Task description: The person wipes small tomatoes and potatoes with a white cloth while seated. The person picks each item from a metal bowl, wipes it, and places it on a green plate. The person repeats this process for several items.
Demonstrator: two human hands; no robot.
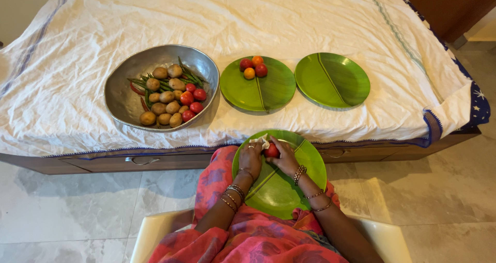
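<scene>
Bedding comes first: a wide bed under a crumpled white cotton sheet fills the upper view, with a wooden drawer front below its edge. On it stands a broad dented grey metal bowl holding brown potatoes, red tomatoes and thin green beans; just beside it lies a round green leaf-patterned plate carrying four small red and orange tomatoes, and beside that a second, bare green plate. A third green plate rests on the person's lap, over pink-and-red printed cloth. Above its far rim the left hand grips a small white cloth, fingers curled shut on it, while the right hand pinches a small red tomato — cloth and tomato touching. This looks like wiping the tomato clean; a sensible next move would call for turning it in the fingers without squeezing the soft skin.
</scene>
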